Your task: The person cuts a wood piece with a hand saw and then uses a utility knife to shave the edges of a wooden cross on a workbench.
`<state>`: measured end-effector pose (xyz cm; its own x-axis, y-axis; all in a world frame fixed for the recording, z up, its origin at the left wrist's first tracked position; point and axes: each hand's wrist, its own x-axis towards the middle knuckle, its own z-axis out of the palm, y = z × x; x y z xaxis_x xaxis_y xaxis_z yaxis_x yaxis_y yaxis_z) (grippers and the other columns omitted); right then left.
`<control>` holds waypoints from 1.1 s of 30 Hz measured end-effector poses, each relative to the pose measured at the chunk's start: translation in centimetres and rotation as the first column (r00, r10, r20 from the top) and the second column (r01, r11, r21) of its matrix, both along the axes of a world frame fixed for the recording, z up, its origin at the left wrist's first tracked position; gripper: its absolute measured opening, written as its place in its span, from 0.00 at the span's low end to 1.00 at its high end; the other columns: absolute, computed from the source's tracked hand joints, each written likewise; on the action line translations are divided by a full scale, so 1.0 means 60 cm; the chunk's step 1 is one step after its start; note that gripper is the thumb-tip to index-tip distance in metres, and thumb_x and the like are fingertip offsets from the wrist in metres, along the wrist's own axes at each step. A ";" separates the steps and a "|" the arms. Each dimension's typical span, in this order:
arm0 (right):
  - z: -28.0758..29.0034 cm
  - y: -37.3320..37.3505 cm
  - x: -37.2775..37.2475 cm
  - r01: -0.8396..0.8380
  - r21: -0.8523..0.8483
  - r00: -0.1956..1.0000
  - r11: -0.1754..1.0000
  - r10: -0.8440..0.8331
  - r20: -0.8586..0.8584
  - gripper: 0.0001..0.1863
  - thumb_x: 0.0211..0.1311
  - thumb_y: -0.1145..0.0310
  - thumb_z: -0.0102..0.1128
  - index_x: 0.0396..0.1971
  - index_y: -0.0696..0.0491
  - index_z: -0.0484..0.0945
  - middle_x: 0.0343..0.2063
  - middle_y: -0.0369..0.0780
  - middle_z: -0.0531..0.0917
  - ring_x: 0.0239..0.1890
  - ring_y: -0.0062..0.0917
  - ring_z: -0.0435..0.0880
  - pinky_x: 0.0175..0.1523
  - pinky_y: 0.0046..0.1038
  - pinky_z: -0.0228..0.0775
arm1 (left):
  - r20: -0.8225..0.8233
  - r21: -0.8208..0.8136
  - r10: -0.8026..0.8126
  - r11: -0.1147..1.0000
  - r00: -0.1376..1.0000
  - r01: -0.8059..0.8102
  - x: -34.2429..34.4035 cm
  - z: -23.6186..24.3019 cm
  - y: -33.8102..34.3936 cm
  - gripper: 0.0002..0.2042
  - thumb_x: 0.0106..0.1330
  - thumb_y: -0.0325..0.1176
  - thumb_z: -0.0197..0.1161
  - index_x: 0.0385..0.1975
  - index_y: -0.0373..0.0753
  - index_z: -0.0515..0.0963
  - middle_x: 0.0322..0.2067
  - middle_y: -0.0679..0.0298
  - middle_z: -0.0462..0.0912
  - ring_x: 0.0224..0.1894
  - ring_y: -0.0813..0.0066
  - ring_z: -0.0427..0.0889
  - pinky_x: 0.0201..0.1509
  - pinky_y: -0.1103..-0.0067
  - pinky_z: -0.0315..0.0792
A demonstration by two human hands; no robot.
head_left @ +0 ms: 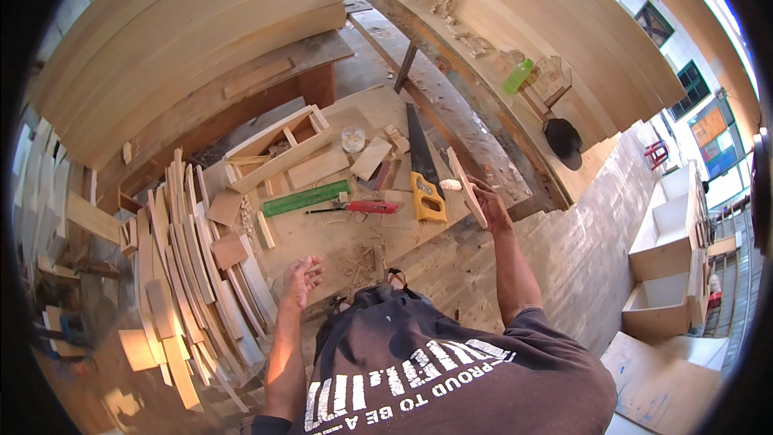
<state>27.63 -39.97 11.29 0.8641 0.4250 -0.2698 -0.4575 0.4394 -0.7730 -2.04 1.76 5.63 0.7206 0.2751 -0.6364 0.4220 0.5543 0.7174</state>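
Observation:
My right hand (493,203) is closed on the edge of a narrow flat wooden piece (464,181), held up at the right end of the workbench (330,250). A small whitish lump (450,184) shows beside that piece; I cannot tell whether they touch. Just left of it lies a handsaw (419,149) with a yellow handle. My left hand (302,278) hovers over the bench's near left edge, holding nothing, its fingers apart and slightly bent. Farther in lie a red-handled tool (366,206) with a dark tip and a green flat strip (307,198).
A wooden frame box (278,149), a clear round container (353,139) and several wood offcuts (319,167) share the bench. Long strips (173,250) are stacked at left. Large board stacks (201,40) stand behind. At right are a green bottle (518,76), black cap (563,143) and white-lined boxes (664,250).

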 end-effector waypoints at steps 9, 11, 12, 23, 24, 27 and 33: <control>0.016 0.156 0.055 -0.460 0.024 0.888 0.887 0.460 0.015 0.14 0.72 0.75 0.55 0.55 0.56 0.74 0.40 0.38 0.83 0.42 0.22 0.85 0.46 0.23 0.81 | 0.143 0.108 -0.018 0.994 0.990 0.003 0.095 0.054 -0.076 0.19 0.70 0.48 0.62 0.52 0.41 0.78 0.50 0.65 0.83 0.47 0.72 0.82 0.48 0.73 0.73; 0.013 0.202 0.061 -0.537 -0.067 0.839 0.841 0.541 0.064 0.14 0.72 0.74 0.57 0.55 0.56 0.75 0.40 0.38 0.83 0.43 0.21 0.84 0.46 0.23 0.80 | 0.189 0.033 0.010 0.999 0.982 -0.016 0.122 0.072 -0.092 0.21 0.70 0.49 0.62 0.54 0.40 0.77 0.49 0.65 0.83 0.48 0.71 0.82 0.49 0.74 0.74; 0.015 0.229 0.057 -0.570 -0.094 0.809 0.816 0.578 0.110 0.14 0.71 0.72 0.60 0.53 0.58 0.76 0.40 0.38 0.83 0.40 0.20 0.84 0.46 0.22 0.80 | 0.208 -0.003 0.027 1.000 0.978 -0.027 0.130 0.085 -0.096 0.22 0.70 0.49 0.61 0.55 0.39 0.76 0.49 0.64 0.83 0.48 0.71 0.83 0.49 0.74 0.74; 0.000 0.385 -0.042 -0.800 -0.203 0.553 0.565 0.825 0.115 0.19 0.74 0.64 0.56 0.55 0.64 0.75 0.44 0.42 0.84 0.44 0.22 0.85 0.50 0.22 0.81 | 0.251 -0.046 0.432 0.899 0.866 -0.435 0.079 0.053 -0.059 0.12 0.72 0.42 0.61 0.46 0.42 0.77 0.37 0.63 0.84 0.38 0.72 0.84 0.44 0.73 0.78; 0.003 0.390 -0.050 -0.812 -0.215 0.532 0.543 0.839 0.111 0.22 0.75 0.60 0.56 0.54 0.64 0.75 0.44 0.43 0.84 0.44 0.23 0.86 0.49 0.23 0.81 | 0.256 -0.036 0.419 0.905 0.871 -0.424 0.071 0.055 -0.049 0.13 0.72 0.43 0.61 0.47 0.42 0.77 0.37 0.63 0.84 0.38 0.72 0.83 0.44 0.73 0.78; -0.007 0.400 -0.078 -0.808 -0.120 0.575 0.577 0.817 0.055 0.22 0.74 0.58 0.56 0.52 0.64 0.76 0.41 0.43 0.84 0.42 0.24 0.86 0.48 0.23 0.81 | 0.280 -0.047 0.379 0.923 0.882 -0.382 0.044 0.065 -0.023 0.15 0.73 0.46 0.59 0.48 0.41 0.77 0.37 0.64 0.83 0.38 0.74 0.82 0.42 0.73 0.77; -0.040 0.427 -0.102 -0.711 -0.115 0.702 0.694 0.711 -0.049 0.19 0.75 0.56 0.54 0.41 0.60 0.78 0.32 0.43 0.84 0.30 0.22 0.84 0.34 0.21 0.77 | 0.291 -0.100 0.193 0.980 0.937 -0.171 0.021 0.080 0.041 0.17 0.72 0.46 0.60 0.50 0.38 0.78 0.37 0.64 0.82 0.41 0.74 0.81 0.42 0.74 0.76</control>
<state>21.48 -14.33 8.89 0.3171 0.8776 -0.3594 -0.5967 -0.1099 -0.7949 -0.76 4.25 10.40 0.8222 0.3808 -0.4231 0.0823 0.6560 0.7503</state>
